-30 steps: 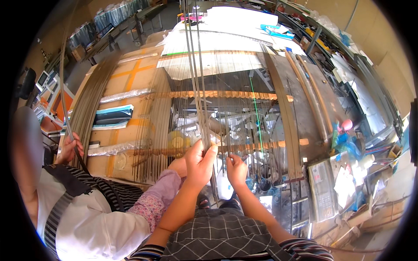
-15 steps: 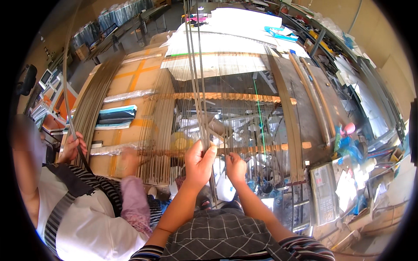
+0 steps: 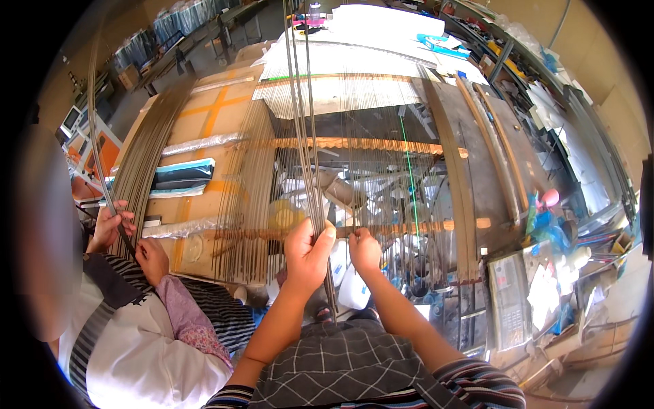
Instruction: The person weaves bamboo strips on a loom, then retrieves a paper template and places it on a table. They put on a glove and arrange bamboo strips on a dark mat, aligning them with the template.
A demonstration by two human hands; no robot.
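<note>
Left hand (image 3: pixel 310 255) closed round a bundle of thin strips (image 3: pixel 313 198), thumb uppermost; bundle runs from top of view down past the fist, ahead of the checked apron (image 3: pixel 344 365). Right hand (image 3: pixel 365 252) just beside, fingers curled in; cannot tell whether it grips anything. Beyond, wooden bars (image 3: pixel 381 145) with many strips across. Left side: co-worker's hands (image 3: pixel 152 260) at a long strip (image 3: pixel 92 116)

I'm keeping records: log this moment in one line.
left hand: gripping thin strips | right hand: curled nearby, grip unclear | co-worker's hand: holding another strip
</note>
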